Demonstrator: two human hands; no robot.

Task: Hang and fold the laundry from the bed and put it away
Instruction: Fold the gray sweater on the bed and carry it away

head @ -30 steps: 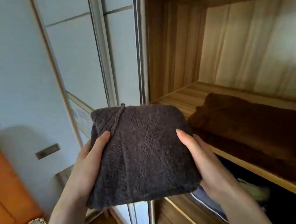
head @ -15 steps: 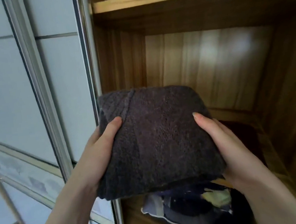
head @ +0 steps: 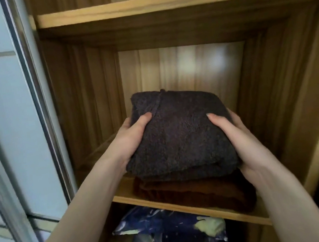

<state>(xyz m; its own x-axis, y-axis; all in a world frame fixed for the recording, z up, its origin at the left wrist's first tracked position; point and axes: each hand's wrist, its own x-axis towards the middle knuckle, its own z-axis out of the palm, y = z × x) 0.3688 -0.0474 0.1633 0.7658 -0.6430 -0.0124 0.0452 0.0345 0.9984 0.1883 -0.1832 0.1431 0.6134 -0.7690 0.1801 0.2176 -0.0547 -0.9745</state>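
A folded dark grey knit garment (head: 178, 134) sits inside a wooden wardrobe compartment, resting on top of a folded brown fleece garment (head: 192, 194). My left hand (head: 132, 136) grips its left side, thumb on top. On the right side, my right hand (head: 238, 139) holds it the same way, fingers wrapped under the edge. Both garments lie on the wooden shelf (head: 127, 194), toward its right half.
A dark blue patterned bundle (head: 169, 231) fills the compartment below the shelf. Another shelf board (head: 159, 3) closes the compartment from above. A sliding door with a metal frame (head: 34, 100) stands to the left. The shelf's left part shows bare wood.
The view has turned to face the compartment. Both hands carried the grey garment forward into the wardrobe and lowered it onto the brown garment.
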